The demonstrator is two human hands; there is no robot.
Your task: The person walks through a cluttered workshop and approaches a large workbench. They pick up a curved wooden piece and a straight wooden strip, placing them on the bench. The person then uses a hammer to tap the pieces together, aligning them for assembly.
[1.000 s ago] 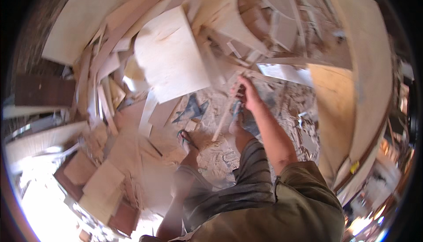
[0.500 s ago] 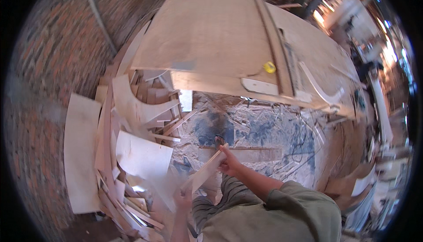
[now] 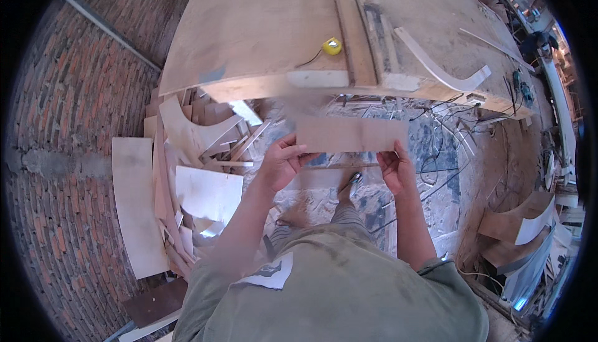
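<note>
A flat rectangular piece of plywood is held out level between my two hands, in front of the workbench. My left hand is closed on its left end, thumb on top. My right hand grips the right end near its lower corner. On the large workbench beyond lies a yellow tape measure with a bit of its tape out. A pale board with a rounded end rests at the bench's near edge.
Offcuts with curved cuts and a white-faced panel are heaped at the left, by a brick wall. A curved strip lies on the bench's right. Cables and scraps litter the floor. Bent panels stand at the right.
The plywood piece has swung from a slanted position low on the left to level in front of me. Both hands have risen with it, and my view has turned toward the bench.
</note>
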